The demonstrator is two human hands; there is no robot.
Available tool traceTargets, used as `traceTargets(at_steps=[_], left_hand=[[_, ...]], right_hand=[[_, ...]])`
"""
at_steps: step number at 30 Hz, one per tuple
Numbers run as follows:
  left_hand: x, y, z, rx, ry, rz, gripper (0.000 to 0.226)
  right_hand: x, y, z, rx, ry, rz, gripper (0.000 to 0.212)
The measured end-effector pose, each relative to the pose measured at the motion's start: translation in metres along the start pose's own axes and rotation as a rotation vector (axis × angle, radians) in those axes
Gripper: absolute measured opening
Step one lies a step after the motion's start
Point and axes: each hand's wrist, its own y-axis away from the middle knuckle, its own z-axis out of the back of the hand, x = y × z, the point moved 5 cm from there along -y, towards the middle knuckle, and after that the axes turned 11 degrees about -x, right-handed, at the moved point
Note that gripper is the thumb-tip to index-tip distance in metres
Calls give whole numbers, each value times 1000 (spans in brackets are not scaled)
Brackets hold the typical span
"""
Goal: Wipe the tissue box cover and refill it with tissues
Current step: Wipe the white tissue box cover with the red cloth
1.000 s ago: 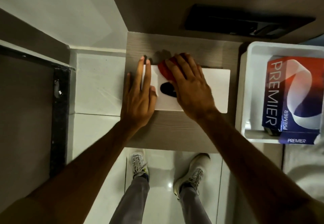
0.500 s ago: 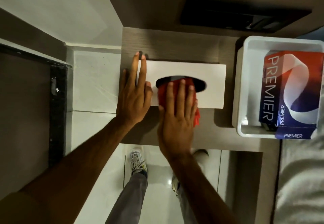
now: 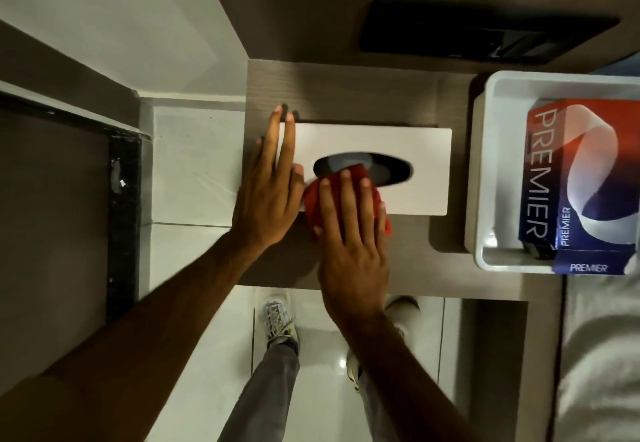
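Observation:
A white tissue box cover (image 3: 408,143) with a dark oval slot lies flat on a small wooden shelf (image 3: 346,95). My left hand (image 3: 270,195) rests flat on the cover's left end, fingers stretched out. My right hand (image 3: 353,233) presses a red cloth (image 3: 313,206) onto the cover's near edge, just below the slot. A blue and red PREMIER tissue pack (image 3: 585,178) stands inside a white tub (image 3: 485,164) to the right.
A dark rectangular panel (image 3: 485,31) is set in the wall behind the shelf. My legs and white shoes (image 3: 278,317) stand on pale floor tiles below the shelf edge. A light fabric surface (image 3: 602,355) fills the lower right.
My right hand has slid the red cloth from the cover's far left corner toward me to the near edge below the slot. The left hand has stayed on the left end.

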Motion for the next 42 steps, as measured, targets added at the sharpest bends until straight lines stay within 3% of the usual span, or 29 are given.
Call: traceTargets(at_steps=[3, 8, 12, 15, 20, 22, 25, 28, 32, 34, 36, 39, 42], left_hand=[[0, -1, 2, 15, -25, -25, 59], [-1, 0, 0, 28, -31, 2, 59], [-2, 0, 0, 17, -41, 10, 58], [-3, -2, 2, 34, -65, 4, 59], [-5, -1, 3, 24, -23, 20, 58], [-4, 0, 1, 15, -3, 23, 58], [-2, 1, 0, -3, -7, 20, 58], [-3, 1, -1, -11, 12, 20, 58], [-5, 2, 2, -15, 46, -33, 59], [-5, 2, 4, -6, 36, -18, 57], [-4, 1, 3, 2, 20, 22, 58], [-5, 1, 1, 2, 23, 54, 59], [-5, 2, -1, 8, 19, 32, 58]], right_hand=[[-34, 18, 14, 23, 3, -10, 91], [-56, -7, 18, -64, -54, -324, 59], [-17, -18, 2, -3, -4, -113, 65], [-40, 1, 9, 41, 46, 14, 64], [-109, -1, 31, -36, -110, -464, 62], [-106, -21, 30, -105, -139, -519, 62], [-93, -59, 26, -193, -58, -518, 67], [-67, -92, 15, -178, 26, -468, 74], [0, -98, -5, -47, 36, -19, 70], [-6, -95, -5, -6, 56, 136, 66], [-36, -99, 1, -37, 50, 54, 65], [-51, -103, 6, -131, 56, -251, 65], [-8, -106, -5, -107, 30, -233, 65]])
